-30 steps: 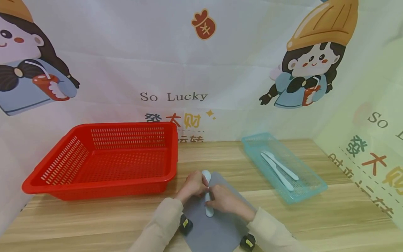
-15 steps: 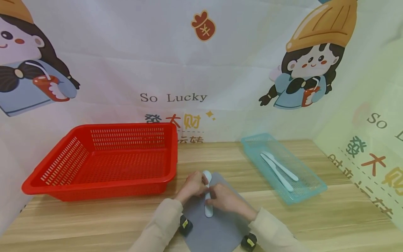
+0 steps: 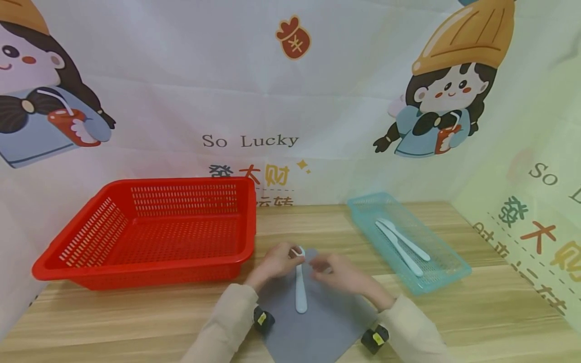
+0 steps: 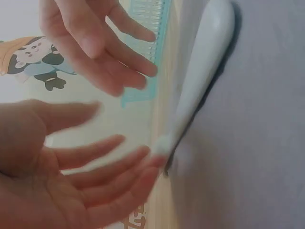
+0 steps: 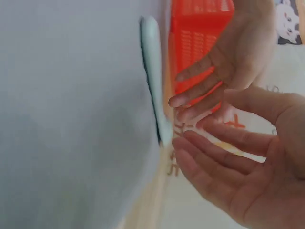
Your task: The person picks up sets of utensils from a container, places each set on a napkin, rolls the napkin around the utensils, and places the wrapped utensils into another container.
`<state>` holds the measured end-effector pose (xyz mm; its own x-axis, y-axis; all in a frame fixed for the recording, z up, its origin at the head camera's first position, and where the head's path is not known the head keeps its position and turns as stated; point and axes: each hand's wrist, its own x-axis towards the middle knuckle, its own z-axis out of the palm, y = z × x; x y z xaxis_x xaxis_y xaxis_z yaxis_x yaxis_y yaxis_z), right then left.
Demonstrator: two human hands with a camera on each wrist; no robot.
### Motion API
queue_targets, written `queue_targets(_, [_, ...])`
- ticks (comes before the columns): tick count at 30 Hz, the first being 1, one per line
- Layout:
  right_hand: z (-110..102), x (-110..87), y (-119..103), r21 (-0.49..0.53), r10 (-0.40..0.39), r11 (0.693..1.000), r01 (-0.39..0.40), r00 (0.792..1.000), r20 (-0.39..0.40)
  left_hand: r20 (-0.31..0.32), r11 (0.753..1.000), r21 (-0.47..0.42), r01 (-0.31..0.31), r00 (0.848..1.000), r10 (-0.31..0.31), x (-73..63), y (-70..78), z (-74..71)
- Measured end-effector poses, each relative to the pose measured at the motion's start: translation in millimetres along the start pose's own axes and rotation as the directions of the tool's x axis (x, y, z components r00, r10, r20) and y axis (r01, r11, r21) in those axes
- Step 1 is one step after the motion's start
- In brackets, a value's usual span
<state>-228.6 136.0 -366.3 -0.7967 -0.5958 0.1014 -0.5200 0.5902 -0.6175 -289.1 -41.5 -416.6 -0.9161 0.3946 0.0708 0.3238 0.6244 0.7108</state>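
A pale blue-white spoon [image 3: 301, 295] lies lengthwise on a grey mat [image 3: 329, 327], its bowl end away from me. My left hand [image 3: 281, 259] is over the bowl end, fingers relaxed and partly covering it. In the left wrist view the fingertips of that hand overlap the far part of the spoon [image 4: 205, 62]. My right hand [image 3: 338, 272] hovers just right of the spoon, apart from it and slightly blurred. The right wrist view shows both hands with loosely spread fingers, the right hand [image 5: 243, 167] in front of the left hand [image 5: 238, 62].
At the left stands a large red basket [image 3: 159, 272] with nothing in it. A teal mesh basket [image 3: 363, 222] at the right holds two pale knives [image 3: 401, 247]. A printed cloth backdrop [image 3: 317, 111] rises behind the wooden table [image 3: 136, 322].
Both hands have let go of the spoon's middle and spread apart: the right hand has drawn off to the right, the left slightly to the left. The spoon stays in place.
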Motion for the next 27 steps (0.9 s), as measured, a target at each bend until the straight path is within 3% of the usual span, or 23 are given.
queue_targets(1, [-3.3, -1.5, 1.1, 0.008, -0.003, 1.000, 0.003, 1.000, 0.002, 0.013, 1.000, -0.018, 0.016, 1.000, -0.016, -8.0, 17.2, -7.4])
queue_targets(3, [-9.3, -4.7, 3.9, 0.027, -0.018, 0.999, 0.018, 1.000, -0.002, 0.003, 0.998, -0.044, -0.036, 0.999, 0.036, -18.4, 36.8, -15.5])
queue_targets(7, [-20.4, -10.8, 8.9, 0.058, -0.017, 0.998, 0.019, 0.999, -0.030, -0.031, 0.989, -0.068, -0.130, 0.991, 0.128, -24.3, 54.3, -18.4])
queue_targets(13, [-36.1, -19.1, 14.7, 0.017, -0.009, 1.000, 0.012, 0.983, -0.184, -0.101, 0.967, -0.163, -0.196, 0.978, 0.181, -12.1, 64.3, -12.6])
queue_targets(20, [-61.3, -32.1, 24.3, -0.088, 0.030, 0.994, -0.066, 0.934, -0.357, -0.206, 0.922, -0.265, -0.282, 0.951, 0.231, 6.1, 82.5, -4.1])
queue_targets(27, [-86.3, -43.6, 37.3, -0.113, 0.157, 0.969, -0.219, 0.903, -0.399, -0.206, 0.920, -0.307, -0.242, 0.961, 0.184, 25.7, 100.7, 9.2])
